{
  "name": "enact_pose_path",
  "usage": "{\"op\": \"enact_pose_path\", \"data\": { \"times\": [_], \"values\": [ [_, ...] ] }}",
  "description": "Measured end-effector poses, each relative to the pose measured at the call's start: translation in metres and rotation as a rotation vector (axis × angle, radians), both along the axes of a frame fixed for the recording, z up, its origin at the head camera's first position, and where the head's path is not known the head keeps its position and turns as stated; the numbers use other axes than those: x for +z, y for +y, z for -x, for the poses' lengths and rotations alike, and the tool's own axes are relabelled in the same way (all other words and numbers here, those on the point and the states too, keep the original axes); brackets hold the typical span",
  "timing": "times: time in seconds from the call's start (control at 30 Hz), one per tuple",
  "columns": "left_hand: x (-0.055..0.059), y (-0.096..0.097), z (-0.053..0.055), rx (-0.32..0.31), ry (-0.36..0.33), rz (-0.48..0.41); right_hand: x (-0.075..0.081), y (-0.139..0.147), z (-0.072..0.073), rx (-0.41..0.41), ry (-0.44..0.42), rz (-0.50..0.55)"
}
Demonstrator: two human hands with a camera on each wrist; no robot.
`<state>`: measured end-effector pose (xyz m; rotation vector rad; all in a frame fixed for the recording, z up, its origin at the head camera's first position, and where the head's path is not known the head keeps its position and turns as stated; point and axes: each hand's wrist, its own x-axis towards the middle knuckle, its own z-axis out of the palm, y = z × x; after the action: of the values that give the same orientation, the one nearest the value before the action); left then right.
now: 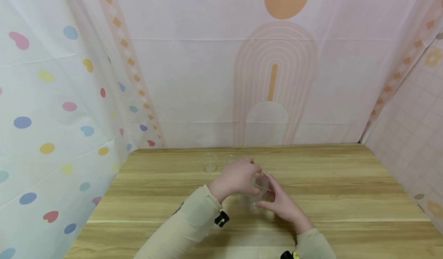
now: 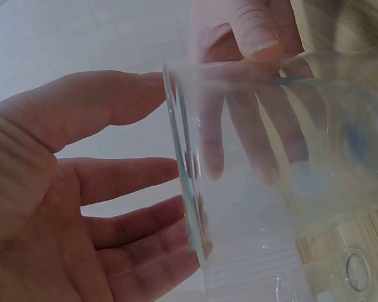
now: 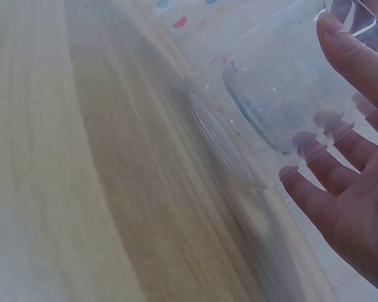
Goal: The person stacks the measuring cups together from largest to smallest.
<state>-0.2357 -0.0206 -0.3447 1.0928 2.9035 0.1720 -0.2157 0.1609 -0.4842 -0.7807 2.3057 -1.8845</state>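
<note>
A clear cup [image 1: 254, 201] stands tilted between both hands, over the wooden table. The left hand [image 1: 237, 178] reaches across from the left and holds it at the rim; in the left wrist view, the thumb and fingertips spread around that rim [image 2: 188, 170]. From the other side, the right hand [image 1: 283, 203] grips the wall with thumb and fingers, as the right wrist view shows. Two ring outlines show near the cup's base [image 3: 223, 141]; whether a second cup is nested inside or the bottom is thick, I cannot tell.
Toward the back of the wooden table [image 1: 346, 190] stands another clear cup [image 1: 210, 163]. A further clear object [image 1: 232, 158] beside it is partly hidden by the left hand. Patterned curtains [image 1: 194, 78] hang behind the table and along both sides.
</note>
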Motion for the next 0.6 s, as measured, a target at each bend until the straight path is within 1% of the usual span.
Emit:
{"op": "enact_pose_path", "data": {
  "times": [0.23, 0.6],
  "values": [
    [0.0003, -0.0015, 0.0002, 0.001, -0.017, -0.017, 0.0, 0.0001, -0.0001, -0.009, -0.002, -0.012],
    [-0.0013, -0.0032, 0.0002, -0.03, -0.015, -0.054, 0.0014, -0.0001, -0.0013, -0.022, -0.01, -0.034]
  ]
}}
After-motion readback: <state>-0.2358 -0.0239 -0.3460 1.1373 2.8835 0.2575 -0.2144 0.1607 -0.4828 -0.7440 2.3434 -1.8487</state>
